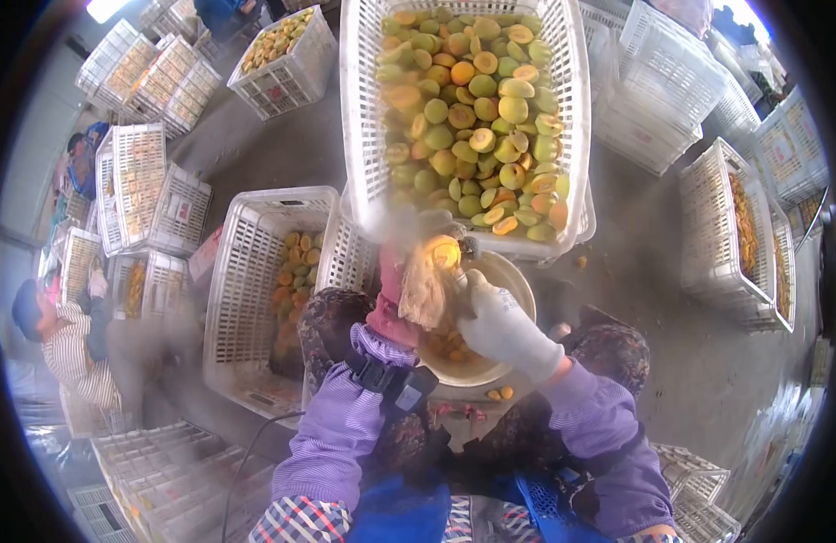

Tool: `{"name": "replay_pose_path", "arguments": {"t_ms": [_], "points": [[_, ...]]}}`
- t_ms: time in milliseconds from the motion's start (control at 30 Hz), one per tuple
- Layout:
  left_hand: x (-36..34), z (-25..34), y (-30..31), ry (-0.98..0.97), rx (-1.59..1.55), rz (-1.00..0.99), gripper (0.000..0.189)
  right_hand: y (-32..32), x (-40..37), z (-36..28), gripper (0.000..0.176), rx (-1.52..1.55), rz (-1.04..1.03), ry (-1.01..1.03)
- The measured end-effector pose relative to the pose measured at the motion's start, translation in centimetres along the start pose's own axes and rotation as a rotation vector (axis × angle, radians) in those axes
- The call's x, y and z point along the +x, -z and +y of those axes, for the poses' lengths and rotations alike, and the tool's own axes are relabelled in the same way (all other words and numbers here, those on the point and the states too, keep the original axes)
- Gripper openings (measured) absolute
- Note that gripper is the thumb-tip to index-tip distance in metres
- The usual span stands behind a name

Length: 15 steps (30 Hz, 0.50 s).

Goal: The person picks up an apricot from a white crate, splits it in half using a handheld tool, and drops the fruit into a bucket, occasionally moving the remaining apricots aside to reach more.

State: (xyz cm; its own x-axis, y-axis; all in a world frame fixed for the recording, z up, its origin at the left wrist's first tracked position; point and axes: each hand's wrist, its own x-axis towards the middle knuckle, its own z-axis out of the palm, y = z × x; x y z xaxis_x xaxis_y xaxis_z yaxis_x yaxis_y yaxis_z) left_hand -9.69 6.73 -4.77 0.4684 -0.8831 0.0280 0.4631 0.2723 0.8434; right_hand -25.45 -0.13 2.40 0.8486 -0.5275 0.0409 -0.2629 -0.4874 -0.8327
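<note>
My left hand (416,288), in a pink and tan glove, holds a yellow-orange fruit (442,252) just above a round metal bowl (515,276). My right hand (501,324), in a white glove, is closed around a small tool whose tip meets the fruit; the tool is mostly hidden. The bowl holds cut fruit pieces (448,345) and rests on my lap. Straight ahead stands a big white crate (368,109) piled with green and orange fruit (477,109).
A white crate (246,271) partly filled with fruit halves stands to my left. More white crates ring the wet concrete floor (653,271), some stacked. Another person (69,339) in a striped top sits at far left. A few fruit pieces (499,394) lie near my knees.
</note>
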Motion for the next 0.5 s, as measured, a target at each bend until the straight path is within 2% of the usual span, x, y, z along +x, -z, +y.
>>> {"name": "replay_pose_path", "arguments": {"t_ms": [33, 167, 233, 267, 333, 367, 400, 433, 467, 500], "points": [[0.4, 0.7, -0.7, -0.047, 0.294, 0.074, 0.035, 0.4, 0.2, -0.3, 0.033, 0.087, -0.050, -0.023], [0.5, 0.0, 0.1, -0.194, 0.688, -0.070, 0.032, 2.2, 0.8, -1.5, 0.030, 0.271, -0.269, -0.250], [0.9, 0.3, -0.5, -0.183, 0.647, 0.046, 0.032, 0.9, 0.3, -0.9, 0.032, 0.059, -0.127, -0.180], [1.3, 0.1, -1.5, -0.129, 0.496, 0.171, 0.033, 0.0, 0.1, -0.4, 0.034, -0.045, -0.053, -0.142], [1.2, 2.5, -4.8, -0.029, 0.022, 0.293, 0.036, -0.9, -0.1, 0.9, 0.041, -0.001, 0.037, -0.050], [1.1, 2.4, -4.6, 0.012, -0.088, 0.257, 0.030, -1.0, 0.0, 1.6, 0.045, 0.017, 0.075, 0.001], [1.1, 2.3, -4.3, 0.050, -0.197, 0.216, 0.027, -0.8, 0.2, 2.4, 0.049, 0.076, 0.015, -0.017], [1.3, 2.2, -3.9, 0.090, -0.304, 0.169, 0.030, -0.2, 0.5, 2.0, 0.047, 0.055, -0.055, -0.067], [1.8, 1.5, -2.5, 0.095, -0.154, 0.119, 0.028, 0.7, 0.6, 1.2, 0.044, 0.034, -0.122, -0.115], [2.0, 2.8, -3.2, 0.161, -0.174, 0.091, 0.027, 1.7, 0.9, 0.3, 0.041, 0.013, -0.189, -0.160]]}}
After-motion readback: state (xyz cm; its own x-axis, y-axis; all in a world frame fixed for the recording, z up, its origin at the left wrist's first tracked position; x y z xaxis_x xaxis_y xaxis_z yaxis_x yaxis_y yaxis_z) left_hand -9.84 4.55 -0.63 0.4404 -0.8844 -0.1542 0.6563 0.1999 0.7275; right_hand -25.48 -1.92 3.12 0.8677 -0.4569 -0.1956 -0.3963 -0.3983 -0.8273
